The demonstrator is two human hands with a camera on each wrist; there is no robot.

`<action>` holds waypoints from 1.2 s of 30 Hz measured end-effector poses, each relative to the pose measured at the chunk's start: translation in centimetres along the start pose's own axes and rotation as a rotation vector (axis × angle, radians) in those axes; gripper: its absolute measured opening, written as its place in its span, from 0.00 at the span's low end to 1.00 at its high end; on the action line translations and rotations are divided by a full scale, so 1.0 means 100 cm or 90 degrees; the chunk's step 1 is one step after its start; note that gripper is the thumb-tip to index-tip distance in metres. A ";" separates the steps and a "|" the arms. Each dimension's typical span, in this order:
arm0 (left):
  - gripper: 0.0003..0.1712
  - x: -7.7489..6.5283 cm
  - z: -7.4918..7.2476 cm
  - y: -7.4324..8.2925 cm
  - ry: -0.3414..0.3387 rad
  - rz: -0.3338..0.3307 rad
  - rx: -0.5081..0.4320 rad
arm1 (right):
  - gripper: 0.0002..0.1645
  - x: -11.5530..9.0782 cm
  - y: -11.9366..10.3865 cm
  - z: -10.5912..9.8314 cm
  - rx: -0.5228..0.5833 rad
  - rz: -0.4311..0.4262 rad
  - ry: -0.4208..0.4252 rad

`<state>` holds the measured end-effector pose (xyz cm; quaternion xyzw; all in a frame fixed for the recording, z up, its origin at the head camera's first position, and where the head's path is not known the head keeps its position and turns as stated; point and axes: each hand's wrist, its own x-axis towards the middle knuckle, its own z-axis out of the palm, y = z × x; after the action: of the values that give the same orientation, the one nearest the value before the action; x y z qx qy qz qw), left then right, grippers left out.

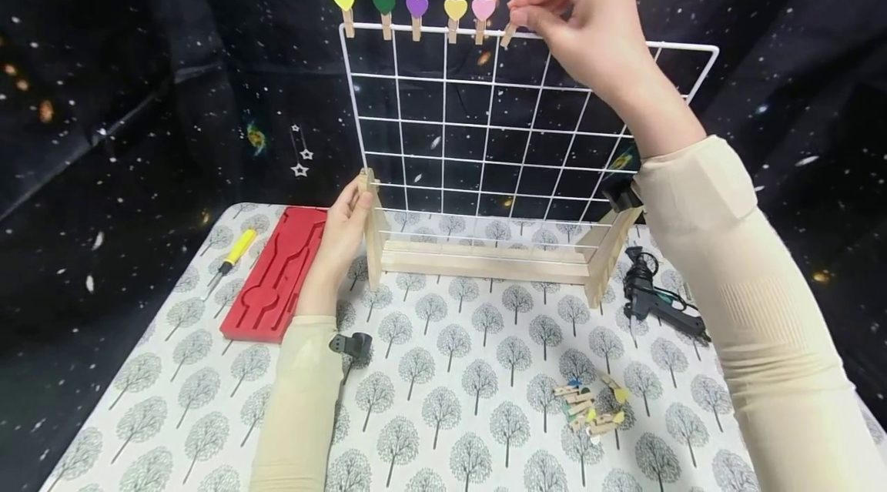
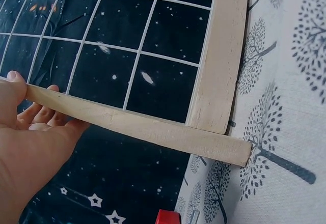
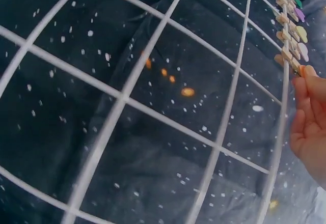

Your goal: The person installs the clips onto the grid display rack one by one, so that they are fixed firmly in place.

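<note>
A white wire grid (image 1: 443,122) stands upright in a wooden stand (image 1: 485,261). Along its top wire sit several small wooden clothespins with hearts: a yellow-heart clothespin (image 1: 343,1) at the far left, then green, purple, pale yellow and pink (image 1: 483,10). At the top wire, just right of the pink one, my right hand (image 1: 596,30) pinches another clothespin (image 1: 509,35); fingers cover its upper end. In the right wrist view that clothespin (image 3: 290,61) meets the wire. My left hand (image 1: 343,226) grips the stand's left upright (image 2: 137,122) near its upper end.
A pile of loose clothespins (image 1: 585,409) lies at the front right. To the right is a black glue gun (image 1: 661,303) with its cord. At left are a red tray (image 1: 266,284) with shaped recesses and a yellow-handled screwdriver (image 1: 235,253). A dark starry cloth hangs behind.
</note>
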<state>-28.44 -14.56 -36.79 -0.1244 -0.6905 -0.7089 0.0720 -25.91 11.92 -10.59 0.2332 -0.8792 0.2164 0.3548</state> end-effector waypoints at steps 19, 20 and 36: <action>0.29 0.000 0.001 -0.006 0.006 -0.007 0.002 | 0.14 -0.043 -0.002 -0.005 0.144 -0.111 0.144; 0.29 0.000 0.000 -0.006 0.008 -0.009 0.004 | 0.14 -0.050 0.001 -0.005 0.153 -0.120 0.142; 0.30 -0.001 -0.001 -0.001 0.001 -0.001 0.010 | 0.15 -0.236 0.086 0.051 0.147 0.023 -0.212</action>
<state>-28.34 -14.63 -36.96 -0.1228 -0.6960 -0.7038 0.0727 -18.34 22.06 -32.85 0.2890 -0.8990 0.2808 0.1717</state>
